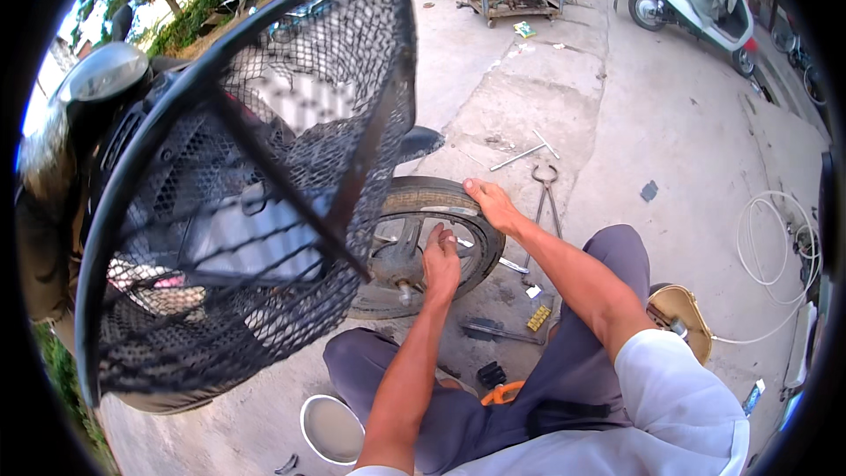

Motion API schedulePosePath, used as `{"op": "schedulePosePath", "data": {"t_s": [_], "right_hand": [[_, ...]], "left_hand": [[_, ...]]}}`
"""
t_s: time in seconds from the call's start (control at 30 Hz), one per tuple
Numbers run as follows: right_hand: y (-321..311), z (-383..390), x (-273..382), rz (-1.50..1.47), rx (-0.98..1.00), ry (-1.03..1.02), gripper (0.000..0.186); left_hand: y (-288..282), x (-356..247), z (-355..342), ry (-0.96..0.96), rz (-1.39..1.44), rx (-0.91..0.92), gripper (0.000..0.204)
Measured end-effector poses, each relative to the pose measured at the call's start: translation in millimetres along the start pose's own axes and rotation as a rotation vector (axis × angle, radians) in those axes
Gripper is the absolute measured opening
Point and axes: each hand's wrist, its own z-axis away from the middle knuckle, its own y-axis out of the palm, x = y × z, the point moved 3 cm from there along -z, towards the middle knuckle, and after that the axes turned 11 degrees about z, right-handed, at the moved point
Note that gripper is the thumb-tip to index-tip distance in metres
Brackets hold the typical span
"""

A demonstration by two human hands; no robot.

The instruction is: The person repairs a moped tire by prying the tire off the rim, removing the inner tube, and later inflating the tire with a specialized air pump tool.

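My right hand (489, 204) grips the top of a scooter wheel's tire (411, 187). Inside the rim (471, 260) my left hand (441, 256) is raised with curled fingers among the spokes, near the hub (397, 264); what it holds, if anything, I cannot make out. A black mesh basket (370, 79) on the scooter hides the wheel's left part. Beside the wheel on the concrete lie long tongs (545, 174), a T-handle wrench (520, 155), a long metal tool (502, 332) and a small yellow box (538, 317).
A white basin (331, 410) is at lower left. A coiled hose (753, 242) and a tan container (692, 304) lie to the right. A wheeled tool cart (511, 9) and parked scooters (670, 4) stand behind. An orange object (500, 393) sits between my legs.
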Motion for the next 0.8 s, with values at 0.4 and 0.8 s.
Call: {"op": "schedulePosePath", "data": {"t_s": [0.4, 0.8], "right_hand": [[12, -1, 15, 0.171, -0.306, -0.054, 0.059], [14, -6, 93, 0.280, -0.236, -0.294, 0.071]], "left_hand": [[29, 11, -19, -0.382, 0.616, -0.009, 0.027], [-9, -16, -28, -0.344, 1.044, -0.118, 0.024]]}}
